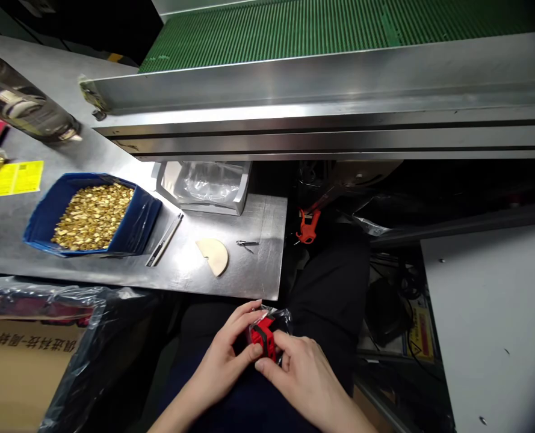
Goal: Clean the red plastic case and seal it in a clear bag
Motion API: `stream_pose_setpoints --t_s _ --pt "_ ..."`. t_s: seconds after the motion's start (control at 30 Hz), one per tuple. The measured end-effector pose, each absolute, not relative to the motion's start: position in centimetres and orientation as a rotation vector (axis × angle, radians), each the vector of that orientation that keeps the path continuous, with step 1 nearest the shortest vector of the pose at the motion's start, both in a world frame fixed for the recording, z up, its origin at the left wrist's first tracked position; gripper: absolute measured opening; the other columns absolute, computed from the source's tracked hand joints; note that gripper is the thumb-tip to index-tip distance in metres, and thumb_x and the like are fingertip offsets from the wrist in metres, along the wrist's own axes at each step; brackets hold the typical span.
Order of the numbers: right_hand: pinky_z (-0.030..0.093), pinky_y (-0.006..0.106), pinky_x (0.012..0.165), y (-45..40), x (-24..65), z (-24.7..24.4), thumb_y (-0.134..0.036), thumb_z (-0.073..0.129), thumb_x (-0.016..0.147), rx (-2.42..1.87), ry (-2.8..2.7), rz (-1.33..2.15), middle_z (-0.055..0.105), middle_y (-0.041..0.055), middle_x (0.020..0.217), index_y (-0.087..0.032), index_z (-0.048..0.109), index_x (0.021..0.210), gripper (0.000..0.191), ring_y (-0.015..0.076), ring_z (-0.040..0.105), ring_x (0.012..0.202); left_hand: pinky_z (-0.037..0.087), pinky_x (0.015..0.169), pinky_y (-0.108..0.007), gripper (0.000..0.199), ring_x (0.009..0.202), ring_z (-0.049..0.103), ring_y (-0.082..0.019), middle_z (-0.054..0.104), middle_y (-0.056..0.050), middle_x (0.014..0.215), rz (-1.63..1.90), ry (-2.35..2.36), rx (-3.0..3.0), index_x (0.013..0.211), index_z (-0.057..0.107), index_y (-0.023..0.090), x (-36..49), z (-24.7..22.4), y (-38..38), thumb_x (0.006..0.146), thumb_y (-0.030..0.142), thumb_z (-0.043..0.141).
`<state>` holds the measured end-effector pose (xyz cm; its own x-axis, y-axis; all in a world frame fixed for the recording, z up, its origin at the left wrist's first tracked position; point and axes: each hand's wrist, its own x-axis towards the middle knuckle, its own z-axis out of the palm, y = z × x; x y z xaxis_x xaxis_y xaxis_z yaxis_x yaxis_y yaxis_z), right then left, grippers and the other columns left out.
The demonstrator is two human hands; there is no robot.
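Between my two hands, over my lap, is a small red and black plastic part (pixel 263 334) with a clear plastic bag (pixel 284 319) around or behind it. My left hand (pixel 228 349) grips the part from the left, its thumb on the front and its fingers over the top. From the right, my right hand (pixel 298 367) pinches the same part at its lower edge; some of its fingers are hidden behind. Nearest on the metal table (pixel 258 270) lie a beige half-round piece (pixel 213 255) and a small metal pin-like piece (pixel 248 243).
A blue bin (pixel 143 219) of small gold pieces (pixel 93 216), a slim knife-like tool (pixel 165 240) and a clear-fronted drawer (pixel 204 186) sit on the table. The green conveyor's metal rail (pixel 316 114) crosses ahead. A lined cardboard box (pixel 23 367) stands left; an orange-handled tool (pixel 309 227) hangs beyond my knees.
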<state>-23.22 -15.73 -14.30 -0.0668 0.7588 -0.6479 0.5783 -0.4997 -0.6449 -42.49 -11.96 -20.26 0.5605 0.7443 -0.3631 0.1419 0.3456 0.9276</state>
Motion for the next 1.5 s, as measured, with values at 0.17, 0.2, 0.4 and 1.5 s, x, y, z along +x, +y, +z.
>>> stream_pose_setpoints --t_s 0.17,0.2,0.4,1.5 --pt "0.025 0.025 0.051 -15.6 -23.0 -14.8 -0.038 0.069 0.088 -1.963 -1.317 1.743 0.056 -0.0067 0.057 -0.023 0.069 0.083 0.016 0.0107 0.046 0.05 0.035 0.114 -0.045 0.04 0.134 0.046 -0.035 0.055 -0.011 0.141 0.634 1.232 1.37 0.133 0.062 0.03 -43.0 -20.6 -12.4 0.095 0.033 0.074" --pt "0.026 0.025 0.051 -15.5 -22.9 -14.7 -0.037 0.069 0.088 -1.94 -1.296 1.756 0.057 -0.0068 0.059 -0.024 0.071 0.086 0.014 0.0104 0.046 0.05 0.041 0.105 -0.043 0.033 0.125 0.052 -0.035 0.06 -0.011 0.131 0.649 1.283 1.395 0.125 0.065 0.028 -43.0 -20.6 -12.5 0.094 0.032 0.076" --pt "0.027 0.025 0.052 -15.2 -23.0 -14.7 -0.034 0.072 0.087 -1.91 -1.288 1.729 0.059 -0.0068 0.06 -0.024 0.072 0.088 0.011 0.0109 0.048 0.051 0.045 0.084 -0.036 0.011 0.093 0.059 -0.03 0.065 -0.006 0.099 0.644 1.298 1.467 0.106 0.067 0.027 -42.8 -19.3 -12.5 0.095 0.026 0.071" --pt "0.038 0.036 0.058 -13.2 -24.4 -16.2 -0.009 0.07 0.065 -1.438 -2.447 0.274 0.069 -0.0012 0.073 -0.021 0.063 0.081 0.021 0.0203 0.061 0.067 0.047 0.074 -0.032 0.042 0.085 0.054 -0.022 0.057 -0.002 0.1 0.634 1.421 1.09 0.118 0.052 0.025 -43.6 -16.7 -10.6 0.092 0.054 0.069"
